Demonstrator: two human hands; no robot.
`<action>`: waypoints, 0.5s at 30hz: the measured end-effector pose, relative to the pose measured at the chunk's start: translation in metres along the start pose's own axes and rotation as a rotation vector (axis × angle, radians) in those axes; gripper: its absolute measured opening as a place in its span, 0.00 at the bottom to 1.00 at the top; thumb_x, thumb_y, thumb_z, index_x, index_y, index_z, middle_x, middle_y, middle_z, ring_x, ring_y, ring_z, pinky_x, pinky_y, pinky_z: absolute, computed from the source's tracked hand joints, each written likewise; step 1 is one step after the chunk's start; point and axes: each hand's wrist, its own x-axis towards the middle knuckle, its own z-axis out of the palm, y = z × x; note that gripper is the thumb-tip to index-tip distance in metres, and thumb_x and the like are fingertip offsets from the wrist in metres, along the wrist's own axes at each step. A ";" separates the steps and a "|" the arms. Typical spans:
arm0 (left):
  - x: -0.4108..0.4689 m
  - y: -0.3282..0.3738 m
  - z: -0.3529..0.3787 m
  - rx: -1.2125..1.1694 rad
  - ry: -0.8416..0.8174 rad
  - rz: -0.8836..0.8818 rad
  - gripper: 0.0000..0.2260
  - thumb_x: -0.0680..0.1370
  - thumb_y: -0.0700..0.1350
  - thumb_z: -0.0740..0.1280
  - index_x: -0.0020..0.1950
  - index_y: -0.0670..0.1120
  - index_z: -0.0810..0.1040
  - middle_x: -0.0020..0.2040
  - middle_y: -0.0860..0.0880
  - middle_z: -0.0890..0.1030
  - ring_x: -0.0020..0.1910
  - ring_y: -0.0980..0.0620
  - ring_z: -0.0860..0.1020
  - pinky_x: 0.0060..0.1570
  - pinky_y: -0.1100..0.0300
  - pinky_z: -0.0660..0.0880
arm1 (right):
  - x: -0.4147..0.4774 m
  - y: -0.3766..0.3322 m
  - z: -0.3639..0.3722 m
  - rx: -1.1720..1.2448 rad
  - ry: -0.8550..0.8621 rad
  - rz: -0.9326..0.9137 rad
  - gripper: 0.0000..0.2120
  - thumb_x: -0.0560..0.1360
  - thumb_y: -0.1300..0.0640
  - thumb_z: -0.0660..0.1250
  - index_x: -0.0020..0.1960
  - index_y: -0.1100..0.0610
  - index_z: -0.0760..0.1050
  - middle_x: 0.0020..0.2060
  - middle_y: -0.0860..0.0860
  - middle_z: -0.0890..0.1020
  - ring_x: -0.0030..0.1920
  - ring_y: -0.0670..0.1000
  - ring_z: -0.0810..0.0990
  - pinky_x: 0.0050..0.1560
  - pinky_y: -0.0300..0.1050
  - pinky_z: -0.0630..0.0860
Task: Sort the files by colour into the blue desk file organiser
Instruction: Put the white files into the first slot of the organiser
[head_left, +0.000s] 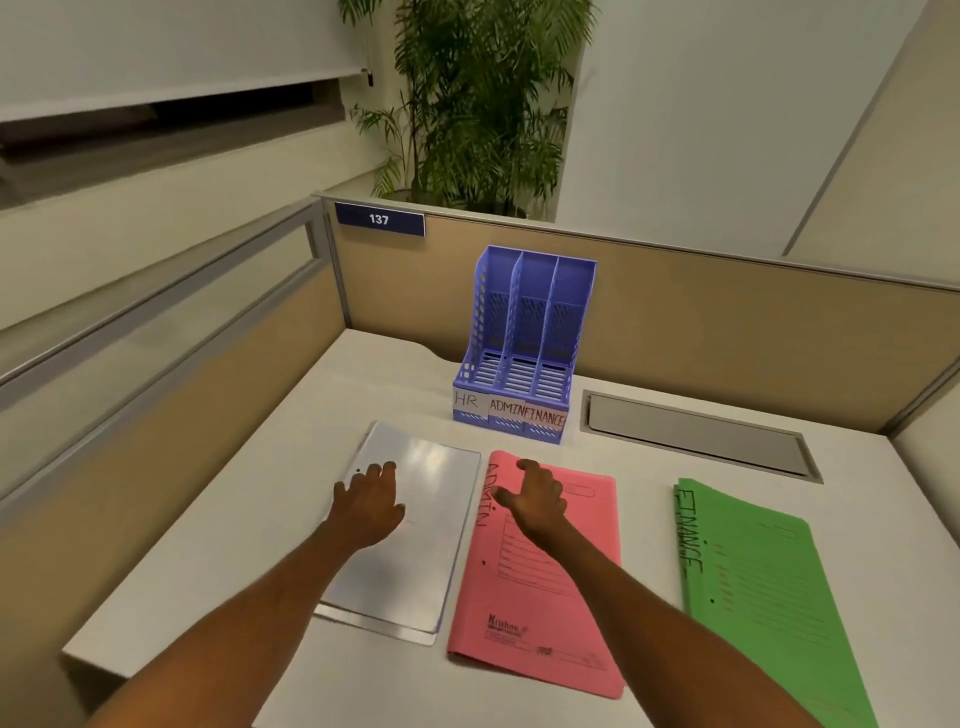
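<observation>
A blue desk file organiser (524, 338) stands at the back of the desk, its three slots labelled HR, ADMIN and FINANCE and holding nothing. Three stacks of files lie in front of it: white files (431, 525) on the left, pink files (540, 597) marked ADMIN in the middle, green files (763, 587) marked FINANCE on the right. My left hand (370, 501) rests flat on the white files with fingers spread. Over the top of the pink files is my right hand (535, 496), fingers apart and gripping nothing.
The white desk (234, 525) is boxed in by tan partition walls (727, 332) at the back and left. A grey cable hatch (696, 434) is set into the desk right of the organiser. A potted plant (467, 104) stands behind the partition.
</observation>
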 end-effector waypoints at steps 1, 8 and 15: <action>0.007 -0.007 0.003 0.009 -0.002 -0.014 0.29 0.77 0.56 0.61 0.73 0.44 0.59 0.65 0.45 0.71 0.62 0.43 0.74 0.60 0.48 0.70 | 0.007 -0.004 0.007 0.005 -0.009 -0.004 0.33 0.73 0.43 0.69 0.73 0.53 0.62 0.70 0.57 0.67 0.70 0.61 0.63 0.66 0.57 0.62; 0.062 -0.032 0.022 -0.185 -0.102 -0.186 0.26 0.75 0.53 0.63 0.70 0.46 0.62 0.65 0.45 0.72 0.63 0.43 0.71 0.61 0.47 0.69 | 0.051 -0.022 0.063 0.049 -0.134 0.069 0.34 0.75 0.42 0.67 0.74 0.54 0.60 0.73 0.58 0.65 0.72 0.62 0.62 0.69 0.57 0.61; 0.098 -0.055 0.047 -0.183 -0.155 -0.260 0.29 0.76 0.52 0.62 0.74 0.46 0.58 0.65 0.43 0.73 0.63 0.42 0.72 0.61 0.46 0.69 | 0.077 -0.028 0.106 0.050 -0.228 0.152 0.37 0.74 0.41 0.68 0.75 0.56 0.59 0.74 0.57 0.63 0.73 0.60 0.62 0.73 0.54 0.62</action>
